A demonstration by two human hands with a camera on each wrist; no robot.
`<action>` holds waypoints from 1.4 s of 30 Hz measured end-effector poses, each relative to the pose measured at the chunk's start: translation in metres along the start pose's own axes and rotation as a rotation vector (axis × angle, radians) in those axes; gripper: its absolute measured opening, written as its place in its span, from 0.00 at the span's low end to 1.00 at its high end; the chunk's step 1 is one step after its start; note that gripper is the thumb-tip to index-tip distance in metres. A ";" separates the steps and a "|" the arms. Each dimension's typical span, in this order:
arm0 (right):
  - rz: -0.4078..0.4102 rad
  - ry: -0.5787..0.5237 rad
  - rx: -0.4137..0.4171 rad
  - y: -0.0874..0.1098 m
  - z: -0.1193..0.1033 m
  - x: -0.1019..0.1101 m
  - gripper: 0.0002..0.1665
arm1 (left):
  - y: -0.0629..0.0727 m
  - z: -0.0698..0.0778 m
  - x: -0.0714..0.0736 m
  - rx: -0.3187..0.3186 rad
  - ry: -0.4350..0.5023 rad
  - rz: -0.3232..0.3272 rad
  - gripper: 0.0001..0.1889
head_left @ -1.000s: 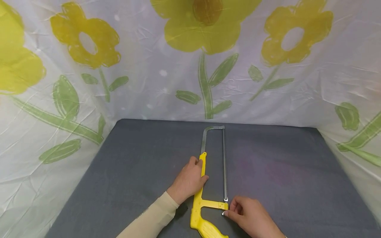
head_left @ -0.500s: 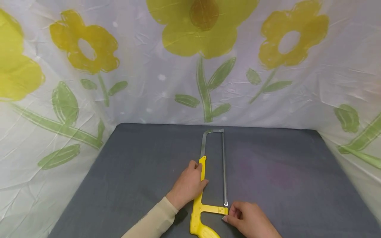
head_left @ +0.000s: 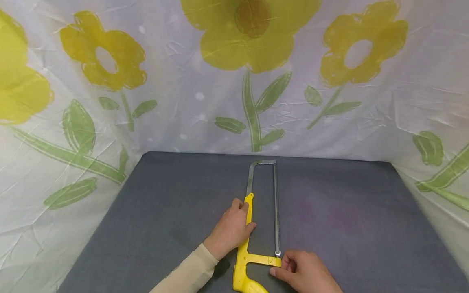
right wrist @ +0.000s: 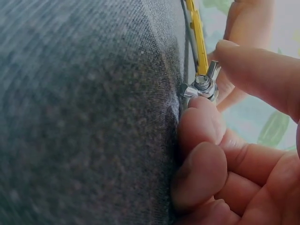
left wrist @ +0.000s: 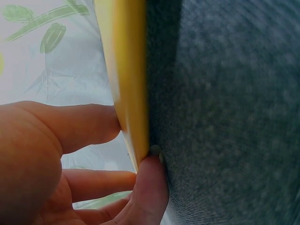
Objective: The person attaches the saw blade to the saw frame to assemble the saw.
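A hacksaw (head_left: 256,258) with a yellow frame and handle lies on the dark table, its silver blade side facing right. My left hand (head_left: 229,230) grips the yellow frame bar, thumb on one side and fingers on the other; the left wrist view shows the bar (left wrist: 129,70) between them. At the near end of the blade (head_left: 276,211), my right hand (head_left: 309,270) pinches a metal wing nut (right wrist: 202,85) with thumb and index finger. The right wrist view shows its two wings between these fingertips; the remaining fingers are curled below. The handle's end is cut off by the lower frame edge.
A dark grey cloth covers the table (head_left: 165,195). White fabric (head_left: 176,101) printed with yellow flowers hangs behind it and on both sides. The saw's far end comes close to the table's back edge.
The right thumb has shifted left beneath the crossbar, hiding the wing nut's glint seen a second ago. The left hand keeps its grip; the head view has tilted slightly.
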State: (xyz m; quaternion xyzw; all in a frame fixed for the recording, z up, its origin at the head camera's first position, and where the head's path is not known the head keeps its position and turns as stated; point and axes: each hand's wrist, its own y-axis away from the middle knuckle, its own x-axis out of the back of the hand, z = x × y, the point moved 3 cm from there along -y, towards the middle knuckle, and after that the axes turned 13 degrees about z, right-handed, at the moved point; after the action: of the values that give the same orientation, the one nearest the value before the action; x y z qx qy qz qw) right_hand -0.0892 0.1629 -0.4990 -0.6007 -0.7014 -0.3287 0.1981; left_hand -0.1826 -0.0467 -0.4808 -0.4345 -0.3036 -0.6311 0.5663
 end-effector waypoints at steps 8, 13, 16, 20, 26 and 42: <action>-0.009 -0.008 0.002 0.001 0.003 -0.001 0.21 | 0.001 0.000 -0.001 0.002 -0.005 -0.015 0.39; -0.007 -0.020 0.010 0.001 0.004 -0.001 0.21 | 0.001 0.000 -0.002 -0.002 -0.003 -0.003 0.39; -0.004 -0.014 0.012 0.001 0.002 -0.001 0.21 | 0.000 -0.002 -0.002 -0.004 -0.002 0.001 0.39; -0.001 -0.008 0.025 0.000 0.000 -0.002 0.21 | 0.000 -0.003 -0.002 -0.008 -0.008 0.005 0.39; 0.001 -0.015 0.064 0.001 -0.001 -0.003 0.20 | 0.001 -0.004 -0.002 -0.002 -0.012 -0.003 0.38; -0.035 -0.027 0.039 0.001 0.001 0.001 0.19 | -0.001 -0.002 -0.001 -0.034 -0.008 0.014 0.39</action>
State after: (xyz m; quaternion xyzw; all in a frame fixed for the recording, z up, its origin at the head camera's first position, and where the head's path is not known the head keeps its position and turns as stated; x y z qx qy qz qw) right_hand -0.0888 0.1648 -0.4986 -0.5885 -0.7208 -0.3102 0.1944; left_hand -0.1837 -0.0477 -0.4825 -0.4485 -0.2921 -0.6304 0.5622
